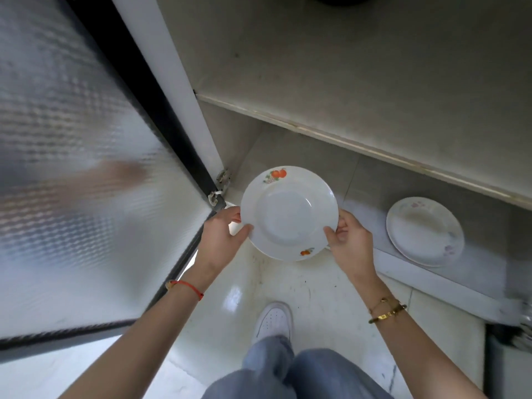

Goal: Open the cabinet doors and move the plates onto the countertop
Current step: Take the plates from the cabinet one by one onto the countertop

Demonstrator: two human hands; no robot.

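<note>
A white plate with orange fruit prints [288,213] is held level in front of the open low cabinet, above the floor. My left hand [221,236] grips its left rim and my right hand [349,240] grips its right rim, thumbs on top. A second white plate with faint purple flowers [424,231] lies on the cabinet's bottom shelf [365,180], to the right; it looks like a small stack. The frosted-glass cabinet door [74,174] stands swung open at the left.
An upper shelf board [359,82] runs across the cabinet above the plates. The door hinge [220,185] sits just left of the held plate. Below are the pale tiled floor [302,286], my white shoe and jeans. A dark object shows at the lower right edge.
</note>
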